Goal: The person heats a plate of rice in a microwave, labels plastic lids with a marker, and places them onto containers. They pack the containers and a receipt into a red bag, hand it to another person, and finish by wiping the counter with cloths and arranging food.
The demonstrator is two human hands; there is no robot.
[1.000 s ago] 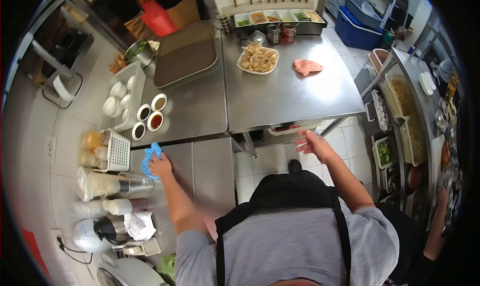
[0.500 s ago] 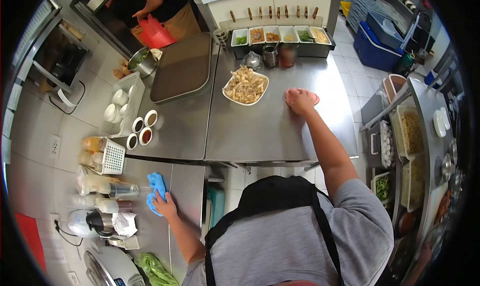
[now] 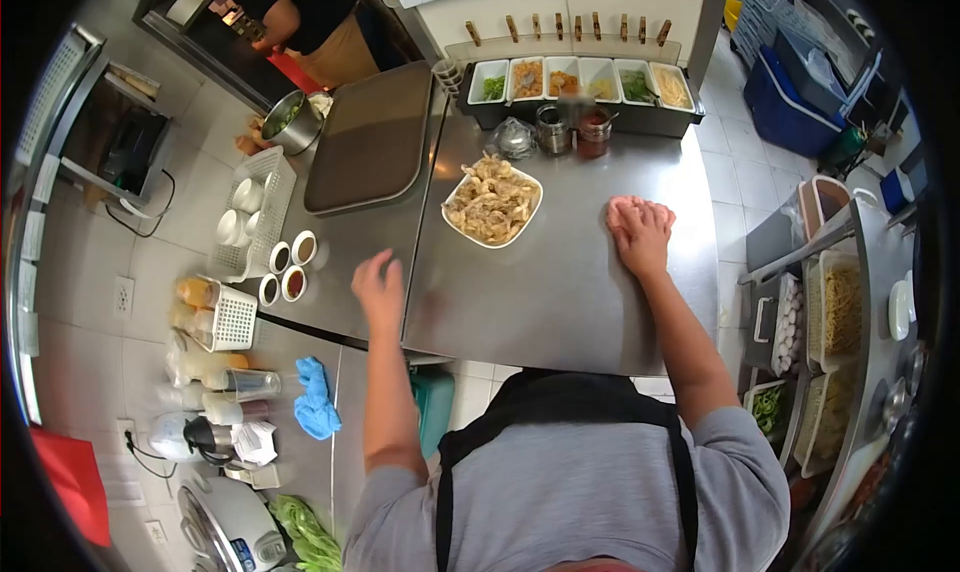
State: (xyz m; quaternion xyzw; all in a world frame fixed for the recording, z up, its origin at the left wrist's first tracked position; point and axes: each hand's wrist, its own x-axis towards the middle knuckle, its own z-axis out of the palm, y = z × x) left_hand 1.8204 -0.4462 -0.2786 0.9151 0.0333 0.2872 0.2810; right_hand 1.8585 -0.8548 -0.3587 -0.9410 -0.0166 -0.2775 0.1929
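My right hand (image 3: 640,234) lies flat on a pink cloth (image 3: 628,209) on the steel worktable (image 3: 560,292), pressing it down. Only the cloth's far edge shows past my fingers. My left hand (image 3: 378,290) hovers open over the table's left part, holding nothing, close to the sauce bowls (image 3: 285,268). A blue cloth (image 3: 316,399) lies by itself on the lower steel counter, below and left of my left hand. A white plate of fried food (image 3: 492,204) sits between my two hands, farther back.
A dark tray (image 3: 370,142) lies at the back left beside a rack of white cups (image 3: 245,217). Topping containers (image 3: 580,80) and two metal cups line the back edge. Bottles and a kettle (image 3: 215,437) crowd the left counter. Another person (image 3: 310,17) stands behind.
My left hand let go of the blue cloth and rose over the worktable. My right hand reached the pink cloth and slid it a little to the right.
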